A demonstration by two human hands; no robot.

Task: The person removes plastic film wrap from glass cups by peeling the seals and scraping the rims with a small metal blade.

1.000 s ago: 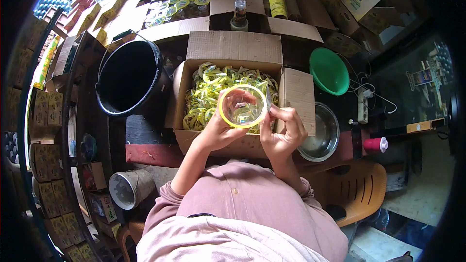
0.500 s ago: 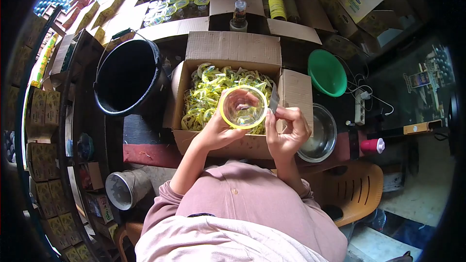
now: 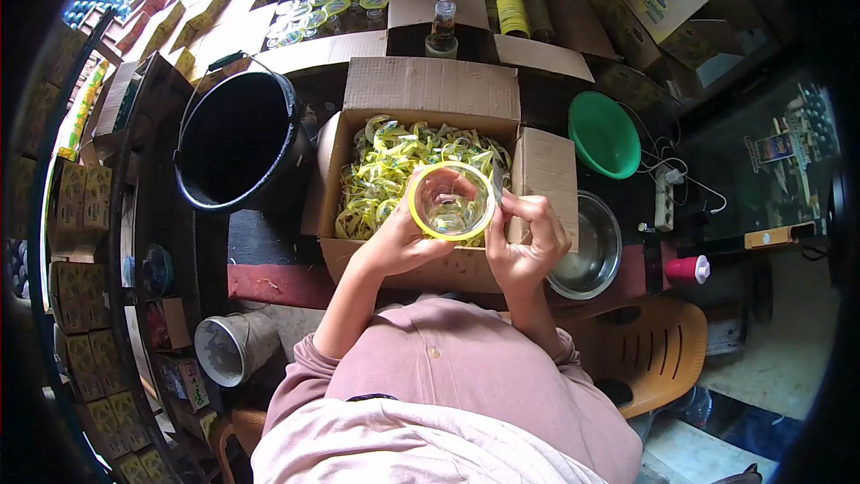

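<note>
My left hand (image 3: 394, 240) is closed around the side of a clear plastic cup (image 3: 451, 217) with a yellow rim, its round mouth facing up toward me. At the rim's right side, my right hand (image 3: 530, 242) pinches a thin, flat grey blade-like piece (image 3: 498, 181). Its exact kind I cannot make out, and my fingers hide its lower end. The blade-like piece is beside the rim; I cannot tell whether it touches. Below both hands, an open cardboard box (image 3: 434, 90) is filled with yellow-green plastic scraps (image 3: 385, 161).
A black bucket (image 3: 287, 139) stands left of the box. To the right are a green basin (image 3: 605, 136), a clear bowl (image 3: 587, 255), a power strip (image 3: 664, 202) and a pink-red container (image 3: 685, 270). Behind, open cartons hold yellow-lidded cups (image 3: 336, 6). A grey bucket (image 3: 237, 348) sits lower left.
The blade-like piece has shifted slightly left and turned more edge-on beside the rim, with my right hand moving a little left. My left hand still holds the cup nearly in place.
</note>
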